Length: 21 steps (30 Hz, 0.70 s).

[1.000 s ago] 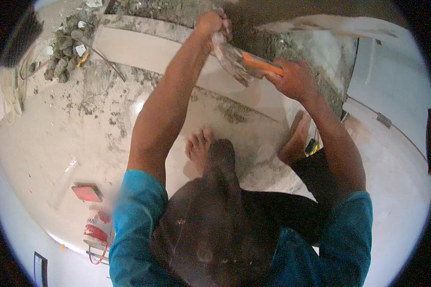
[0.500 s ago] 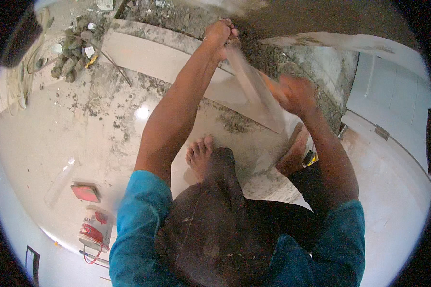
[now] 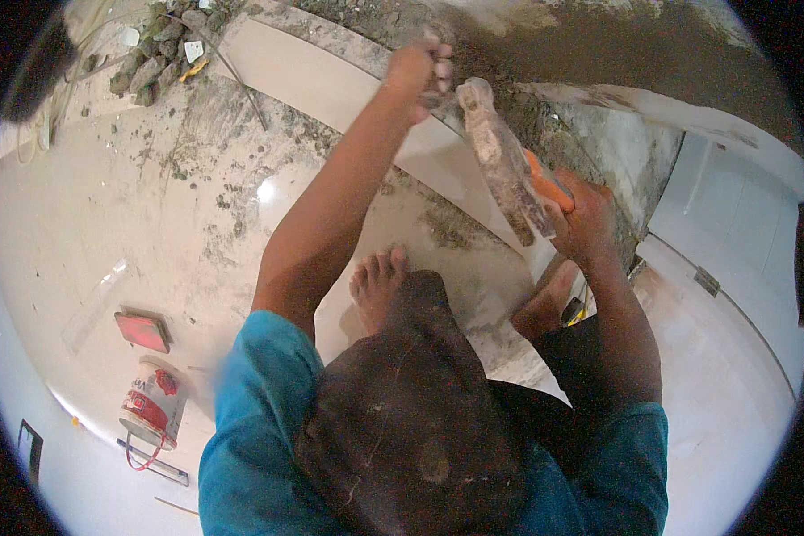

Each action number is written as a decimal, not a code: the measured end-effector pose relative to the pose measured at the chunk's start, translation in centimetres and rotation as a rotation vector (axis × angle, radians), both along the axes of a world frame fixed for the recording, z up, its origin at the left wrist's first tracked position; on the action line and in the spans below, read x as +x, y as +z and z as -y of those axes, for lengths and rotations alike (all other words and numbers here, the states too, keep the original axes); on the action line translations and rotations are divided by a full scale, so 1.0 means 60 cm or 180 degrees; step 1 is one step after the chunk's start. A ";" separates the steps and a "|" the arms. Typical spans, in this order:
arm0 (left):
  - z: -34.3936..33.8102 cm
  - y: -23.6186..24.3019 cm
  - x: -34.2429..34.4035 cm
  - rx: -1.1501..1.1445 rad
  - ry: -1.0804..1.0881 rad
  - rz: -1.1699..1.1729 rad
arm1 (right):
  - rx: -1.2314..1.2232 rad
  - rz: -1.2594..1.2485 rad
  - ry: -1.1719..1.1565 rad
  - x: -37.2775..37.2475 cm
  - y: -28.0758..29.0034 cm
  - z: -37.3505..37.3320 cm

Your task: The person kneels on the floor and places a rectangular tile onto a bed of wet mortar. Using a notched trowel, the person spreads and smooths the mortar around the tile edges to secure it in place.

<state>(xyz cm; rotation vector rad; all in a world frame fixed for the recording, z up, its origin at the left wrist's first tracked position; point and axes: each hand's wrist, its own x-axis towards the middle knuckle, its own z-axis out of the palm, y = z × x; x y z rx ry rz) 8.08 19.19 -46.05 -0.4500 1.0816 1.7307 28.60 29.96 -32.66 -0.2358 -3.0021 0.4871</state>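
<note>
My right hand (image 3: 588,219) grips the orange handle (image 3: 550,181) of a plastering trowel (image 3: 498,156), whose long blade is caked with grey-brown mortar and slants up and left. Just left of the blade's far tip is my left hand (image 3: 420,73), a small gap away. Its fingers are curled and somewhat blurred; whether they hold a bit of mortar is hidden. Below both hands lies a long pale tile strip (image 3: 304,76), running diagonally under the trowel. Loose grey mortar (image 3: 531,112) lies beyond it, along the foot of a freshly coated wall (image 3: 598,45).
Broken rubble (image 3: 156,58) and a thin rod (image 3: 232,71) lie at the far left. A red block-shaped thing (image 3: 142,331) and a tipped white-and-red bucket (image 3: 154,402) are at the near left. My bare foot (image 3: 378,286) rests on the dusty floor. A pale panel (image 3: 732,205) stands right.
My left hand has come away from the trowel's far end. My right hand has drawn the trowel slightly right and nearer, and turned it so its mortar-caked side shows.
</note>
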 end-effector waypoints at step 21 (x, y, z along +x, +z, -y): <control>0.060 -0.002 -0.123 0.1615 -0.0425 -0.0038 | 0.0307 0.0220 0.1553 -0.142 0.054 0.077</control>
